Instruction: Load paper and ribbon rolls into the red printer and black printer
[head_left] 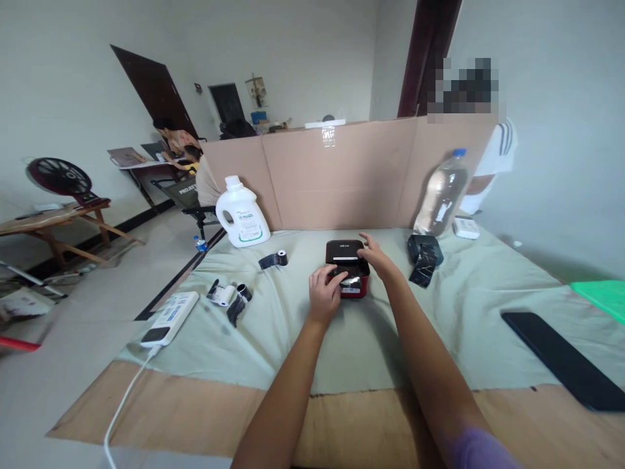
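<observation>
A small red and black printer [347, 270] with its black lid raised sits on the pale green cloth [293, 339] at the middle of the table. My left hand [325, 293] rests on the printer's front left, fingers curled onto the dark roll inside it. My right hand [379, 257] touches the printer's right side near the lid, fingers spread. Whether either hand grips anything is unclear.
A white detergent jug [242, 212], a clear water bottle [441, 193], several black and white rolls [229, 296], a black roll holder [424, 255], a power strip [170, 318] and a black tablet [561, 358] lie about. A cardboard screen [342, 176] stands behind. People are nearby.
</observation>
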`<state>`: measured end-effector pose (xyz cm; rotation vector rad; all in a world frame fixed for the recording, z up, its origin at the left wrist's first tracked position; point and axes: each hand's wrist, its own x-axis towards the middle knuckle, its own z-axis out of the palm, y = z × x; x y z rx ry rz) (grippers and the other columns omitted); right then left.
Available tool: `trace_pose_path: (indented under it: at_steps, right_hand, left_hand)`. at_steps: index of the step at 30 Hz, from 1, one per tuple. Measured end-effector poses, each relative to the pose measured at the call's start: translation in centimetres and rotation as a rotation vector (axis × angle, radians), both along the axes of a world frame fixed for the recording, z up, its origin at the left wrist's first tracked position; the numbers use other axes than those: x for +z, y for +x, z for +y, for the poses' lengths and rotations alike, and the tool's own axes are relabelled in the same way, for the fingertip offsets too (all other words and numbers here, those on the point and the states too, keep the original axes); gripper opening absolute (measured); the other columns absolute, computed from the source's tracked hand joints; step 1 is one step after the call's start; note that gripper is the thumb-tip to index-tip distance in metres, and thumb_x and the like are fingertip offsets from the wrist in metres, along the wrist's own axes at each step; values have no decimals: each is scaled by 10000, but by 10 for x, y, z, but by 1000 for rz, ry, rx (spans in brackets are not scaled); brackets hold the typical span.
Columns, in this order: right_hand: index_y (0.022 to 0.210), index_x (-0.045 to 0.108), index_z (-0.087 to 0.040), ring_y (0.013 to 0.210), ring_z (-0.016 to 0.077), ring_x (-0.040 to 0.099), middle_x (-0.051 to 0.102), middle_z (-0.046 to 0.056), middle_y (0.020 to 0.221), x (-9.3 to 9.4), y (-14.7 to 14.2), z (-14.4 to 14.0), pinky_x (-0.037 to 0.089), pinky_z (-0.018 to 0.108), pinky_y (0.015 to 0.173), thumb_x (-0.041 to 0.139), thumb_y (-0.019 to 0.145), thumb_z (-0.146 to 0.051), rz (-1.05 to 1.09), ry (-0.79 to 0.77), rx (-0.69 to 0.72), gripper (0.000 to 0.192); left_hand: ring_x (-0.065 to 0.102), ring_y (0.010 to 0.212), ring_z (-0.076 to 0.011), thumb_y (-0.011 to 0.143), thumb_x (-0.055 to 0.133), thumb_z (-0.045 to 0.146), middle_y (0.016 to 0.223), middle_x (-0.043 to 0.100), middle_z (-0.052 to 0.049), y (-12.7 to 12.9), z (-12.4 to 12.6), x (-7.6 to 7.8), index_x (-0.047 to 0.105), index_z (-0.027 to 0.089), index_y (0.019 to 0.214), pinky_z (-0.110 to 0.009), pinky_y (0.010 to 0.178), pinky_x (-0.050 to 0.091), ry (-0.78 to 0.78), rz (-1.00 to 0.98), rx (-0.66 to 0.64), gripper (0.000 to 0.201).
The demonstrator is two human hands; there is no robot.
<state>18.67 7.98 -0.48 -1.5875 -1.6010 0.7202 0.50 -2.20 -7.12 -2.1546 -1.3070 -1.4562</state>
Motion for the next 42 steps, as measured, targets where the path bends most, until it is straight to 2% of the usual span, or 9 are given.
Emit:
trace_pose_path:
  at_steps: [5,14,20,23,27,29,32,36,42]
  right_hand:
    - [1587,219,-277,967,197,624,638,66,1205,-6,12,-8,522,270,732,535,644,-234,501,-306,229,995]
    - [1383,505,-348,880,186,650,707,9,1141,-25,21,-2,530,269,693,603,658,-253,608,-301,426,738]
    - [1328,613,-255,1260,274,610,696,44,1314,-76,7,-3,496,418,1047,611,785,-527,779,111,245,607]
    - [1367,602,-238,1346,272,557,652,49,1397,-89,5,1,442,443,1122,583,820,-554,736,191,214,632]
    - [1361,615,-213,1351,280,558,634,73,1423,-92,7,6,418,453,1149,582,839,-539,716,223,228,616]
    - [1354,619,-212,1353,284,559,636,77,1420,-91,6,6,404,458,1161,601,835,-520,748,221,226,603]
    - [1342,625,-209,1348,287,563,645,88,1407,-89,5,4,400,458,1166,629,822,-494,796,209,224,593]
    - [1322,635,-189,1333,293,570,645,107,1403,-84,3,0,410,464,1155,629,803,-496,798,220,220,603]
    - [1294,656,-189,1304,299,582,666,117,1369,-79,1,-4,419,463,1143,635,774,-523,786,213,179,618]
  left_hand:
    - [520,1231,-263,905,524,149,1387,614,-86,0,3,1,671,243,1268,-443,1072,418,-74,-66,35,402]
    - [573,1160,-275,899,595,258,1337,648,-107,1,5,6,563,195,1349,-420,1005,441,-275,-159,69,455]
    - [580,1152,-234,988,489,298,1291,671,-96,-7,8,5,576,195,1326,-385,1032,444,-229,-214,2,363]
    - [555,1238,-238,985,472,289,1321,649,-119,-29,18,8,582,175,1317,-391,1098,414,-173,-277,168,368]
    - [430,1400,-312,912,564,278,1504,517,-131,-77,46,21,593,190,1348,-470,1160,351,-371,-175,541,446]
    - [348,1466,-345,898,576,268,1595,414,-134,-100,62,29,548,206,1420,-526,1179,309,-562,-5,613,527]
    - [374,1463,-329,928,506,195,1587,431,-121,-124,84,39,556,241,1428,-564,1225,193,-763,275,568,505]
    - [606,1235,-288,898,515,113,1355,623,-128,-134,99,55,721,234,1206,-434,1113,400,-871,376,500,391]
    - [649,1150,-262,903,602,256,1240,690,-132,-132,62,86,641,200,1306,-320,966,487,-849,325,538,408]
